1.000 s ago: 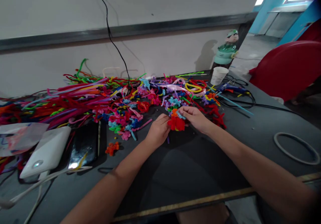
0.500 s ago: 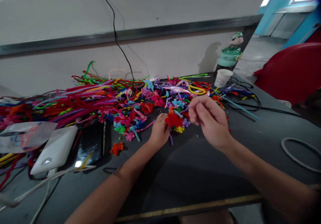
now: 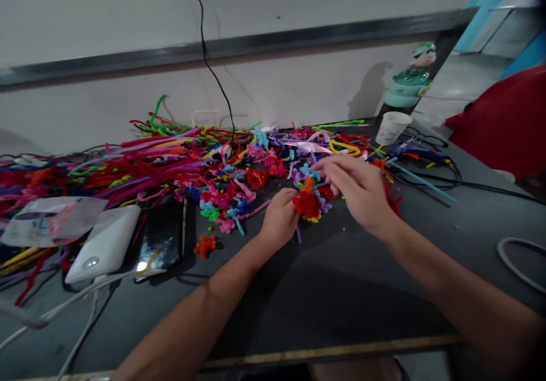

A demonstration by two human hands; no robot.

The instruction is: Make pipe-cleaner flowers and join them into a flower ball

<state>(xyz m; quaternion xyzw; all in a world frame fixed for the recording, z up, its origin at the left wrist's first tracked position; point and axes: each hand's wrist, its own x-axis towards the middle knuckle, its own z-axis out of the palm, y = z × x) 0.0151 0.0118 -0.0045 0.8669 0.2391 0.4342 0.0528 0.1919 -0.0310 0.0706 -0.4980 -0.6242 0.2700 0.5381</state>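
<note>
My left hand is closed on a red pipe-cleaner flower, near the middle of the dark table. An orange piece shows just above the red petals. My right hand is above and to the right of the flower, its fingers bent and pointing left over the pile; whether anything is between its fingertips is too small to tell. Behind both hands spreads a heap of small coloured flowers. One orange flower lies apart, left of my left hand.
Long pipe cleaners cover the back left. A white power bank and a dark phone lie at left. A paper cup, a green figurine bottle and a blue glue gun stand or lie at back right.
My right hand has moved closer to the flower, and its fingers have stretched leftward. My left hand still holds the red flower. The whole view has shifted slightly.
</note>
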